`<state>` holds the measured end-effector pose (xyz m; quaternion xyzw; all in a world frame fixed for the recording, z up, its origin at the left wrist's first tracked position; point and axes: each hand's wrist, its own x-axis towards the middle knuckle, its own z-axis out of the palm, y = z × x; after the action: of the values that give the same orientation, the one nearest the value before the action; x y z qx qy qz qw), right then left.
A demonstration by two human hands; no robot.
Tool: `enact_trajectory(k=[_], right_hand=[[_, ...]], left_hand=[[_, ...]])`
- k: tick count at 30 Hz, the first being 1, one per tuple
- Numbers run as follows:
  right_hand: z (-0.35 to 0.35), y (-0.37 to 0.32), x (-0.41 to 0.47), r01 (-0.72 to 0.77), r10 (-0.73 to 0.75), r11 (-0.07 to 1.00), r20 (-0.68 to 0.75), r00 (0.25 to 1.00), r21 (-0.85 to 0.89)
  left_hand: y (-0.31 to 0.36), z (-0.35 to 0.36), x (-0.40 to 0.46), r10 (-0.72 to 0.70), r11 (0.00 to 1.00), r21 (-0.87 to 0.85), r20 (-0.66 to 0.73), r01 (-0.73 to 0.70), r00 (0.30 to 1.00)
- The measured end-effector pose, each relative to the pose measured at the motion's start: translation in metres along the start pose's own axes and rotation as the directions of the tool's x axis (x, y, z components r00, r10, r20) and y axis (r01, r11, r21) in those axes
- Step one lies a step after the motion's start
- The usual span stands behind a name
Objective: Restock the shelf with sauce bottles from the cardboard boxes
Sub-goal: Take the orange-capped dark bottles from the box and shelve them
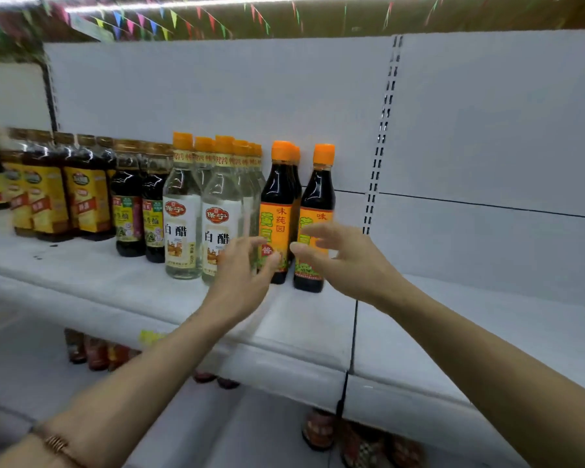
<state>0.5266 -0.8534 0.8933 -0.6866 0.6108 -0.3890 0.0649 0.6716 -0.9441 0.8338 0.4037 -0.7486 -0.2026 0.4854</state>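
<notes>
1. Up front, the left hand (242, 276) reaches to the shelf (169, 298), fingers loosely spread and holding nothing, just before the left dark sauce bottle (277, 211); contact is unclear.
2. To its right, the right hand (343, 261) hovers with fingers relaxed and apart, empty, in front of the right dark sauce bottle (318, 204).
3. Both orange-capped bottles stand upright, right of the clear vinegar bottles (183, 211).
4. Further left stand yellow-labelled dark bottles (85, 194).

glossy sauce bottles (313, 211) (paper labels), matt shelf (115, 285)
</notes>
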Motion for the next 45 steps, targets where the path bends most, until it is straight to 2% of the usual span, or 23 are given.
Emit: enact_trajectory(k=[7, 11, 18, 22, 26, 30, 35, 39, 45], right_hand=[[0.033, -0.046, -0.046, 0.190, -0.222, 0.965, 0.181, 0.958, 0.178], [0.065, -0.081, -0.066, 0.237, -0.310, 0.932, 0.263, 0.914, 0.274], [0.131, -0.157, -0.086, 0.303, -0.441, 0.876, 0.371, 0.817, 0.375], [0.184, -0.217, -0.097, 0.288, -0.485, 0.849, 0.437, 0.758, 0.442], [0.251, -0.282, -0.108, 0.335, -0.552, 0.813, 0.449, 0.703, 0.475], [0.325, -0.341, -0.120, 0.319, -0.565, 0.810, 0.510, 0.649, 0.492], [0.400, -0.390, -0.120, 0.278, -0.538, 0.829, 0.558, 0.632, 0.485], [0.449, -0.407, -0.100, 0.223, -0.481, 0.866, 0.626, 0.613, 0.448], [0.541, -0.414, -0.042, 0.157, -0.411, 0.899, 0.664, 0.625, 0.409]], left_hand=[[0.008, -0.060, -0.092, -0.127, 0.988, 0.071, -0.108, 0.135, 0.986], [0.002, -0.112, -0.138, -0.268, 0.956, 0.086, -0.122, 0.279, 0.956], [-0.018, -0.213, -0.215, -0.349, 0.906, 0.203, -0.140, 0.372, 0.926], [-0.048, -0.278, -0.257, -0.416, 0.871, 0.215, -0.154, 0.441, 0.896], [-0.088, -0.351, -0.291, -0.459, 0.814, 0.309, -0.176, 0.491, 0.871], [-0.134, -0.418, -0.318, -0.492, 0.774, 0.402, -0.106, 0.490, 0.864], [-0.188, -0.478, -0.349, -0.502, 0.758, 0.423, -0.107, 0.496, 0.858], [-0.234, -0.525, -0.343, -0.541, 0.731, 0.467, -0.047, 0.497, 0.840], [-0.325, -0.570, -0.303, -0.594, 0.699, 0.518, 0.037, 0.493, 0.803]])
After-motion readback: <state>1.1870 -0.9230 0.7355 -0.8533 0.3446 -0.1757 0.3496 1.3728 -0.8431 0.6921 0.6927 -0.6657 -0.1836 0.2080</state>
